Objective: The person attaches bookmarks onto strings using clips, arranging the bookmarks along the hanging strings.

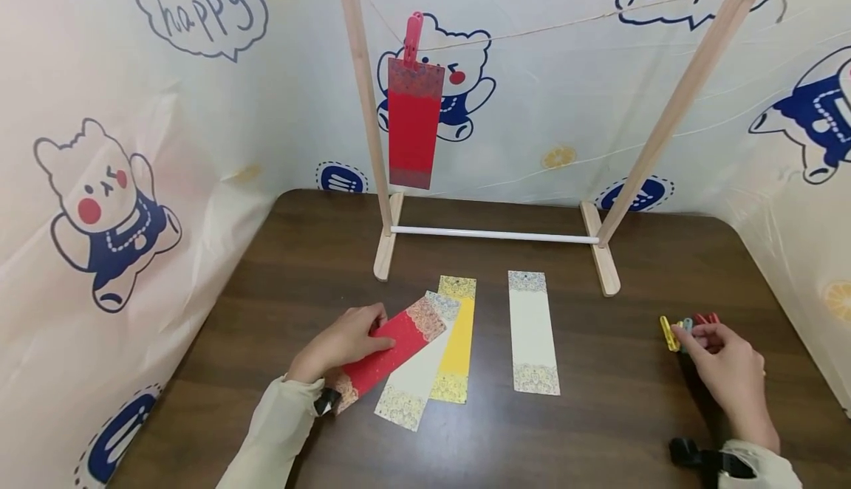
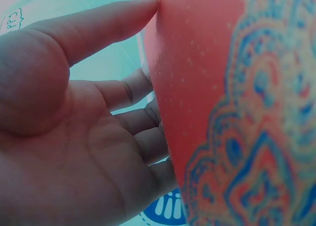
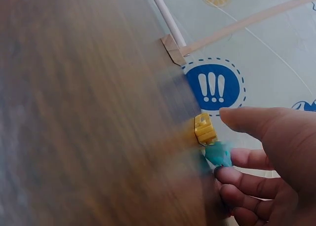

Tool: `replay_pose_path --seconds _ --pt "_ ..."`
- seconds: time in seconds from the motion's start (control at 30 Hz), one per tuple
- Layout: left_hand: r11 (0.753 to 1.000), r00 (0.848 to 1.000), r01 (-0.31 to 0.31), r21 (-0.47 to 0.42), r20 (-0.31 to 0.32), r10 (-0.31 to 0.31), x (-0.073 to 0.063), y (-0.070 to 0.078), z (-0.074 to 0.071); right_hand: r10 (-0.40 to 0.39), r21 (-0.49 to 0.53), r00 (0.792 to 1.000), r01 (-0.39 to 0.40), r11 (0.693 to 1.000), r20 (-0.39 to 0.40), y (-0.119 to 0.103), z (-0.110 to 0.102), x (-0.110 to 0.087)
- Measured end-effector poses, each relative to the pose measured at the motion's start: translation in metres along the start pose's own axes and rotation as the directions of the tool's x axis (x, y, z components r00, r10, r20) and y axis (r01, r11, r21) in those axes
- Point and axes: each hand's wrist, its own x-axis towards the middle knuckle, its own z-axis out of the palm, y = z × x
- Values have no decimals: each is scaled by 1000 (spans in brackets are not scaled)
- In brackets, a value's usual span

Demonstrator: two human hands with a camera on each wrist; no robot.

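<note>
My left hand pinches a red bookmark with patterned ends, thumb on its face and fingers behind. In the left wrist view the red bookmark stands close to the camera. It overlaps a white bookmark, which partly covers a yellow bookmark. At the right, my right hand reaches among small clothespins, its fingers slightly bent. A yellow clothespin lies by the thumb tip, and a teal clothespin is at the fingertips. Red clothespins are partly hidden behind the hand.
Another white bookmark lies mid-table. Behind stands a wooden rack with a white bottom bar and a string. A red clothespin holds a hanging red bookmark on the string. A printed sheet surrounds the table.
</note>
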Motion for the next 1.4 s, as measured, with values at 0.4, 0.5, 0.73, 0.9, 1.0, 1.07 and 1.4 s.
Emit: replay_pose_path --seconds 0.4,0.5,0.73,0.9,1.0,1.07,1.4 --pt "1000 1000 6 -9 13 -6 1 1 2 -9 24 1000 10 1000 -11 5 5 -2" --pt "1000 1000 21 7 16 -21 -2 1 1 -6 31 1000 7 999 -13 5 10 -3" --pt "1000 1000 4 6 11 -4 0 -2 -1 13 6 1000 -13 1000 -27 4 7 -3" --pt "1000 1000 -14 -8 18 14 5 -3 -1 22 -9 999 -23 1000 -26 4 3 -1" --pt "1000 1000 -8 -13 13 8 5 -4 -1 30 -11 999 -30 999 -15 4 2 -1" --pt "1000 1000 -10 -9 14 10 5 -4 -1 33 -14 999 -33 999 -12 4 3 -2" --pt "997 998 -62 -56 27 63 3 -11 -4 37 -12 999 -37 999 -1 2 3 0"
